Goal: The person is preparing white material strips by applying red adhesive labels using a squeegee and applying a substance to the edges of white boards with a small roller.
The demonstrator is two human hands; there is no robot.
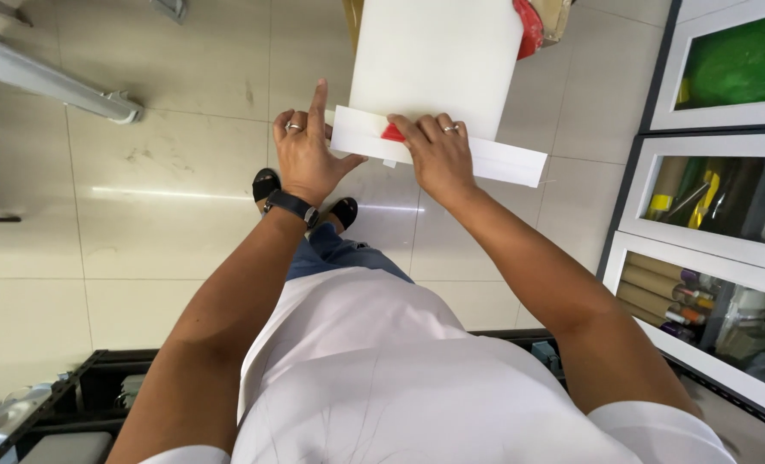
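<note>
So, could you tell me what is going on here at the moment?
A person is standing on a tiled floor and working a large white sheet held out in front of them. A strip along its near edge is folded over. The left hand steadies the strip's left end, index finger raised. The right hand presses a small red tool against the fold. Glass-fronted cabinets with rolled materials stand to the right.
</note>
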